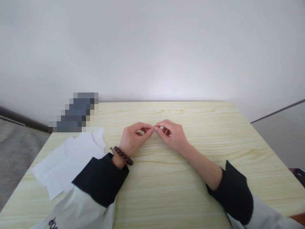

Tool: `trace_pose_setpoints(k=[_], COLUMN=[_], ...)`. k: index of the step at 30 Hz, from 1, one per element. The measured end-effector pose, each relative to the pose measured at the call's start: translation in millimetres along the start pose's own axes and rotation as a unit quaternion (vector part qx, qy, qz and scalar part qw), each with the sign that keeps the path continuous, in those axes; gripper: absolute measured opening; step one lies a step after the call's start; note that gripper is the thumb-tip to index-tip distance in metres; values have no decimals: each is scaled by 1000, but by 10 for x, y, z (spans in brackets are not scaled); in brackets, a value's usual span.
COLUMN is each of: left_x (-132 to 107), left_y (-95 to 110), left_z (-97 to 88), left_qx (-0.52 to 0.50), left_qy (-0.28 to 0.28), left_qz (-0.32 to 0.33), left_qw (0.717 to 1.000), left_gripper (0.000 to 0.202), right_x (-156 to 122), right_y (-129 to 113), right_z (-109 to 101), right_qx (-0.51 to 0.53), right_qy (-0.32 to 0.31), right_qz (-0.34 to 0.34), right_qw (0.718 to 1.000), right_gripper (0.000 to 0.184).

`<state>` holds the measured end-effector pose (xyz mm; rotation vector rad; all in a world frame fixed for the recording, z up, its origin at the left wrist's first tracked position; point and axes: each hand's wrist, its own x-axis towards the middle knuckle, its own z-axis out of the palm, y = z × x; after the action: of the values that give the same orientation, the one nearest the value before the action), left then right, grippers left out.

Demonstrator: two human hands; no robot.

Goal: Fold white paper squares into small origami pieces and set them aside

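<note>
My left hand (137,136) and my right hand (172,133) meet above the middle of the table, fingertips touching. Each has its thumb and forefinger closed in a pinch. A tiny whitish piece (154,131) shows between the fingertips; it looks like paper, but the fingers cover most of it. Several white sheets of paper (69,159) lie loosely overlapped on the table, left of my left hand and partly under that sleeve. A dark beaded bracelet (122,156) circles my left wrist.
The light wood-grain table (166,197) stands against a plain white wall (162,51). At its back left corner lies a dark, blurred-out flat object (76,113). Beyond the right edge a dark item (299,175) is partly in view.
</note>
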<state>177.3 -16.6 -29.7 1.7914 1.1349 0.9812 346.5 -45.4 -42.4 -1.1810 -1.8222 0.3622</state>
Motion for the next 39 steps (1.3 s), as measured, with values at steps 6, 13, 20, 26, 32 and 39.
trace_pose_setpoints(k=[6, 13, 20, 26, 32, 39], left_x=[-4, -21, -22, -2, 0, 6], left_y=[38, 60, 57, 21, 58, 69], left_z=[-7, 5, 18, 8, -11, -3], left_qx=[-29, 20, 11, -24, -48, -83], left_qy=[-3, 6, 29, 18, 7, 30], left_qz=[-31, 24, 7, -26, -49, -56], left_qw=[999, 999, 999, 999, 998, 995], left_gripper=[24, 18, 18, 22, 24, 20], right_x=[1, 8, 7, 2, 1, 0], right_y=[14, 1, -42, -41, -8, 14], right_z=[5, 3, 28, 15, 2, 26], right_qx=[-13, -40, -49, -37, -23, 35], right_qy=[-1, -6, -2, -16, -21, -8], right_qz=[-5, 13, 54, 51, 35, 90], right_qw=[1000, 999, 997, 998, 999, 995], right_gripper=[12, 14, 16, 18, 18, 16])
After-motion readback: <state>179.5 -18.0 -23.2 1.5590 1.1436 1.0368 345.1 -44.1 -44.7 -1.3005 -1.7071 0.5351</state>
